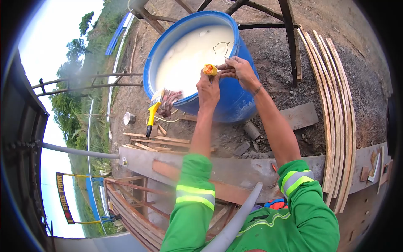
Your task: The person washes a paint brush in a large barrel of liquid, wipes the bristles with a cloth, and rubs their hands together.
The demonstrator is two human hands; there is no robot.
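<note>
Over the near edge of a blue barrel (245,96) filled with whitish liquid (189,54), my left hand (208,90) grips a short yellow cylinder with an orange end (210,70). My right hand (241,71) is beside it, its fingers pinched at a thin bent wire (227,51) that rises over the liquid. Left of my hands, a brush with a yellow and black handle (152,113) rests at the barrel's rim, next to a reddish-brown cloth (168,102) draped there.
Long wooden strips (336,105) lie on the right. Below the barrel are short wood pieces (163,142), a concrete block (299,116) and a long grey board (138,157). A grey pipe (239,214) crosses near my body. Dark wooden posts (289,38) stand behind the barrel.
</note>
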